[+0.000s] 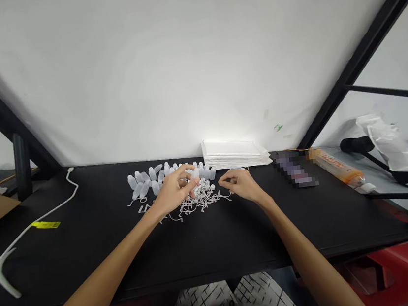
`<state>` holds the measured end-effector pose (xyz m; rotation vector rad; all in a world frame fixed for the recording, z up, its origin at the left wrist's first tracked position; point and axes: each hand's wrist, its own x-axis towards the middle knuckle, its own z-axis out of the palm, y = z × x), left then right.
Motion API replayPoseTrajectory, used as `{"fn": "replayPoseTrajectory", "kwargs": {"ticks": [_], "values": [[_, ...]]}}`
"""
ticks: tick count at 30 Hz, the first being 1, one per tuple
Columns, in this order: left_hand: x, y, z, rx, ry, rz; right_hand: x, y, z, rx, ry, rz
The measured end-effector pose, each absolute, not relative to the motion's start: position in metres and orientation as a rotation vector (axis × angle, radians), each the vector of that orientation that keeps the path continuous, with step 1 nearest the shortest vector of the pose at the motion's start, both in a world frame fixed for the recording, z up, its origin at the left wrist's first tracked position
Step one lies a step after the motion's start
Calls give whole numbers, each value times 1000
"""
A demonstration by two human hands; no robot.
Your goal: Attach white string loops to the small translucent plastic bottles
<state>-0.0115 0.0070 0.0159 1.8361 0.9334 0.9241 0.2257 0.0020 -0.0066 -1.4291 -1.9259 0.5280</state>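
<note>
My left hand (173,190) is closed around a small translucent plastic bottle (195,173), held upright between thumb and fingers. To its right, my right hand (243,184) has thumb and fingertips pinched together; whatever may be between them is too small to make out. Below and between the hands lies a pile of thin bent white tubes (201,202). Several small white caps (212,187) are heaped at the pile's upper side. More translucent bottles (155,187) stand and lie behind and left of my left hand, partly hidden by it.
A stack of flat white sheets or boxes (236,153) rests against the wall. On the right are a blurred-out object (295,169) and an orange-and-clear package (337,166). A white cable (44,214) with a yellow tag (46,224) runs along the left of the black table (215,248).
</note>
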Motion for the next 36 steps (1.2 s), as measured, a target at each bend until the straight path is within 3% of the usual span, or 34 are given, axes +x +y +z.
{"fn": "replayPoseTrajectory", "kwargs": {"ticks": [8, 14, 18, 22, 27, 31, 36], "values": [[0, -2, 5, 2056, 967, 846, 208, -11, 3, -1162, -1743, 939], [4, -7, 3, 2136, 968, 856, 192, -16, 3, -1035, -1736, 984], [1, -7, 7, 2104, 1012, 893, 213, -11, 11, -1169, -1664, 755], [0, -6, 10, 2134, 1072, 813, 243, 2, 8, -1451, -1644, 216], [0, -3, 8, 2305, 1123, 810, 246, 21, -14, -1728, -1853, 51], [0, -2, 5, 2366, 1133, 794, 236, 39, -24, -1667, -1884, 133], [1, -4, 7, 2322, 1099, 774, 234, 59, -31, -1494, -1713, 590]]}}
